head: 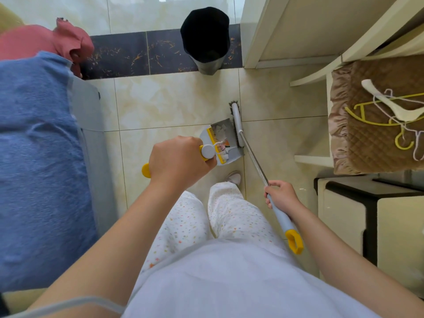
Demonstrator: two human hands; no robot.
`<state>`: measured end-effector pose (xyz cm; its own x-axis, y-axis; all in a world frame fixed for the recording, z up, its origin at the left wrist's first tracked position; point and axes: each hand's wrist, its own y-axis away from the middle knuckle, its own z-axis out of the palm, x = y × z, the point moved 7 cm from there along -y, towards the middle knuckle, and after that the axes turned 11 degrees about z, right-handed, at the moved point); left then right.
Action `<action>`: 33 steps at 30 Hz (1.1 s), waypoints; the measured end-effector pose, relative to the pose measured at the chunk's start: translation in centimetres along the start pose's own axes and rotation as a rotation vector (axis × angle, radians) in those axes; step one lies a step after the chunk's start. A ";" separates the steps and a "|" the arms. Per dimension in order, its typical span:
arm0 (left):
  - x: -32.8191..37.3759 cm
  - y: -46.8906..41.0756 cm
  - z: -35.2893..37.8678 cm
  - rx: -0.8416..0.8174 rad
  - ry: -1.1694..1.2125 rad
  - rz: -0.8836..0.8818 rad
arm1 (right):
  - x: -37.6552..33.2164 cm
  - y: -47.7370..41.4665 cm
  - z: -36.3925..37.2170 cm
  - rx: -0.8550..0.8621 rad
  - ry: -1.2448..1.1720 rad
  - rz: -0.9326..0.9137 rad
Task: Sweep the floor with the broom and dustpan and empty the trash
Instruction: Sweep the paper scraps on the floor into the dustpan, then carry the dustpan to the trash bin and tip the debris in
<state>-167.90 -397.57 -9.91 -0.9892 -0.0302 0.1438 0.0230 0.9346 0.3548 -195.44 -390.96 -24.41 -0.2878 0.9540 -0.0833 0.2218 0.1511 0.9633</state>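
My left hand (pixel 177 160) is closed around the yellow-and-white top of the dustpan's handle. Below it the grey dustpan (pixel 220 140) rests on the beige floor tiles, with paper scraps (pixel 220 145) and a yellow comb strip inside. My right hand (pixel 281 197) grips the broom handle (pixel 278 214) where the metal shaft meets the light blue grip. The broom head (pixel 236 120) lies along the dustpan's right edge, touching it. A black-lined trash bin (pixel 206 39) stands open beyond, on the dark threshold strip.
A bed with a blue blanket (pixel 39 157) and a pink cloth fills the left side. A chair with a brown quilted cushion (pixel 378 118) and hangers stands to the right, with a cream cabinet (pixel 371 216) nearer. My legs and one shoe (pixel 234 177) stand just behind the dustpan.
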 end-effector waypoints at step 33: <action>-13.4 19.3 -10.8 0.120 0.727 -0.227 | -3.3 23.1 4.0 -0.294 -0.285 -0.184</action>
<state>-152.66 -382.96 4.95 -0.6227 -0.4126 0.6648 -0.2265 0.9083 0.3516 -185.67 -389.62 -2.92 -0.0202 0.9575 -0.2876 -0.0949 0.2845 0.9540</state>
